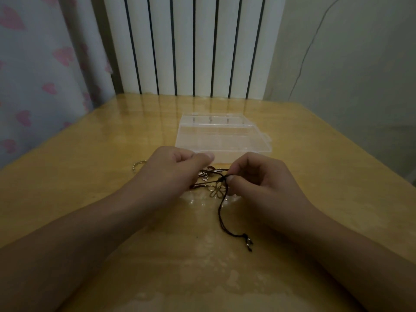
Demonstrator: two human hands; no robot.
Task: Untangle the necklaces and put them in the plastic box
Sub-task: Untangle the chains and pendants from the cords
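At frame center, 2 hands, left hand (174, 167) and right hand (258, 176), pinch tangled necklaces (216, 188) before a clear plastic box (222, 136); a ring (138, 165) lies left on the table (90, 154).

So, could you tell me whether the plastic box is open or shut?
Open: the plastic box has its lid folded back flat on the table.

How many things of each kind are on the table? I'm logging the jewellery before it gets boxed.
Clear plastic box: 1
Tangle of necklaces (separate strands cannot be counted): 1
Flower pendant on the black cord: 1
Gold curved piece beside the left hand: 1
Hands, counting the right hand: 2
Total: 6
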